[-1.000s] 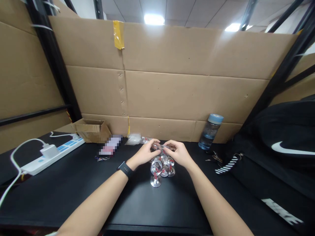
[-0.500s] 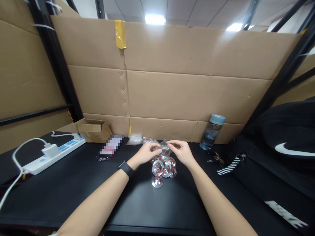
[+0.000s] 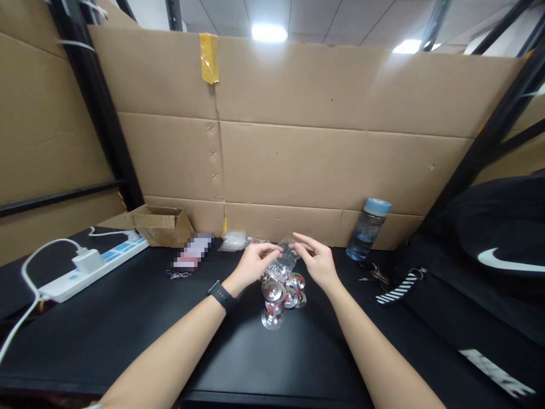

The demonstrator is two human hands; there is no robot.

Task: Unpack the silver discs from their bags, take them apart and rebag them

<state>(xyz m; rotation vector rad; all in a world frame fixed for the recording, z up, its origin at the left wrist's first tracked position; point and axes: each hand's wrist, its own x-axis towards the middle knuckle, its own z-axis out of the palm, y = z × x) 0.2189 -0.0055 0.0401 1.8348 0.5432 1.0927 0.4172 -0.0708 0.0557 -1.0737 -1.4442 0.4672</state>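
Plastic bag (image 3: 288, 257) sits between your hands in the head view, over the shiny discs (image 3: 272, 321) with red cords (image 3: 271, 310) heaped on the counter (image 3: 255, 369). Your left hand (image 3: 250, 264) appears to pinch the bag's edge; your right hand (image 3: 319, 264) has its fingers partly spread at the other side, and whether it grips, I cannot tell. You seem to be handling the bag; the next move calls for a sure hold on both edges.
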